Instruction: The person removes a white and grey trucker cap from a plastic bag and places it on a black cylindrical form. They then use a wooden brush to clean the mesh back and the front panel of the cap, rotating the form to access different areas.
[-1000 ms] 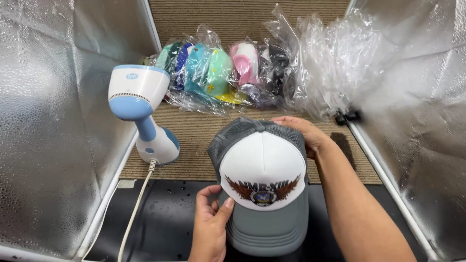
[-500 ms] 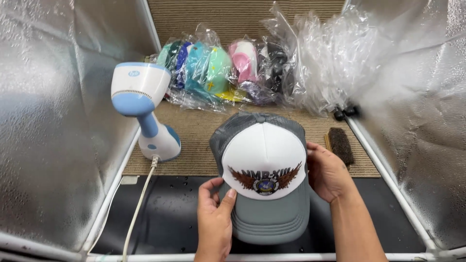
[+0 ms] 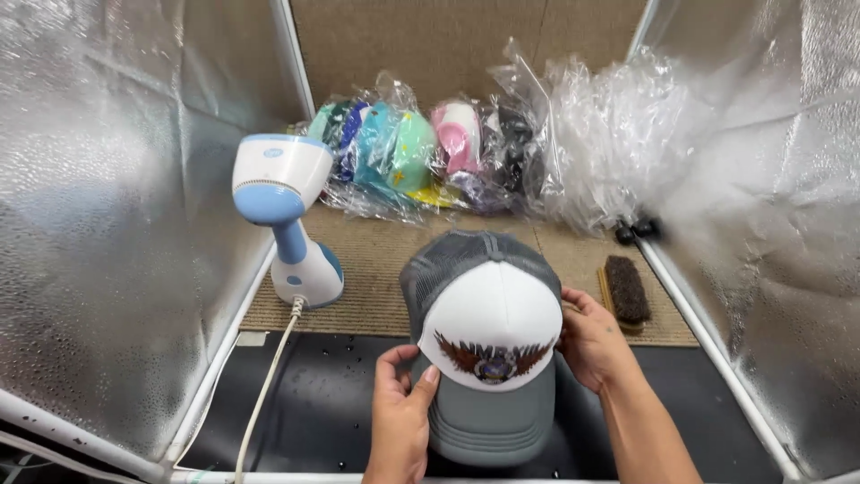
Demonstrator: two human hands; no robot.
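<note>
Both hands hold the cap (image 3: 488,332) at the tabletop's (image 3: 305,403) centre: the left hand (image 3: 403,408) pinches the brim's edge at 7 o'clock, the right hand (image 3: 596,345) cups the crown's side at 3 o'clock. It looks like positioning; a steady grip seems needed. A steamer (image 3: 287,215) stands at 10 o'clock, a brush (image 3: 627,289) at 2, bagged caps (image 3: 403,152) at 12, between foil walls (image 3: 107,224).

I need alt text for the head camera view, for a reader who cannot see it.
Two hands, left hand and right hand, hold a grey and white trucker cap over a black mat. A blue and white handheld steamer stands left; bagged caps line the back.
</note>
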